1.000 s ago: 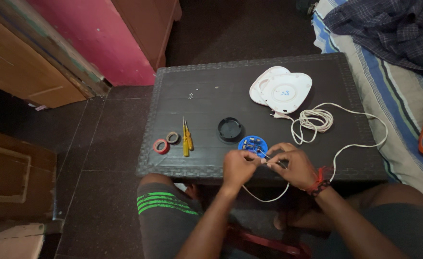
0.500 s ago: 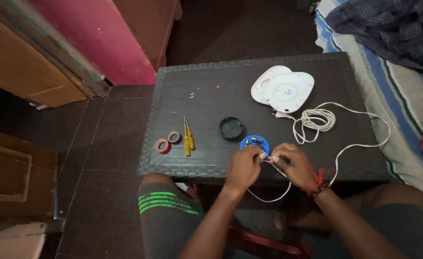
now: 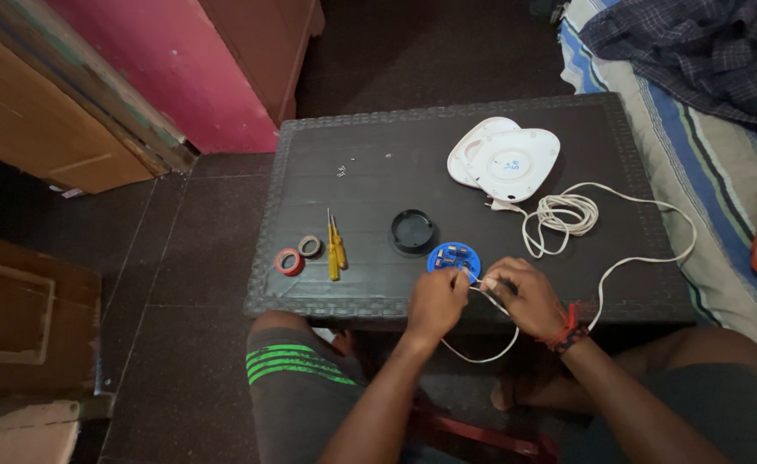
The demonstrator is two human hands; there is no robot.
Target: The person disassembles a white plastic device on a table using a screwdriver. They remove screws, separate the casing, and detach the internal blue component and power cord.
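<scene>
Hands: my left hand (image 3: 435,302) and right hand (image 3: 524,296) close together, both pinching white cord (image 3: 567,211) end | just beside blue disc (image 3: 454,259), steadying it | black cap (image 3: 413,230) beyond disc.

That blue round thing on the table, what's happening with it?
A person seated at the dark woven-look table pinches a thin white cable with the left hand and right hand, right at the round blue plastic disc. Nearby lie a black round cap, a yellow screwdriver and a red tape roll.
</scene>
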